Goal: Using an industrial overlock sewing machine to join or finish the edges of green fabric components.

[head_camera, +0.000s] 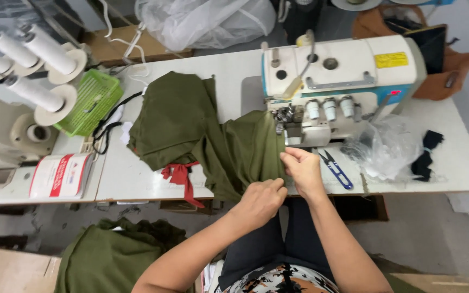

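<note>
Both hands, left [260,202] and right [301,169], pinch the edge of the green cloth [213,138] at the desk's [137,182] front, holding it taut and lined up just before the sewing machine's [332,81] presser foot, snips [335,168] lying alongside.

Green basket [90,103] and white thread cones [39,54] far left — blue snips [336,170], crumpled plastic bag [384,145] right.
</note>
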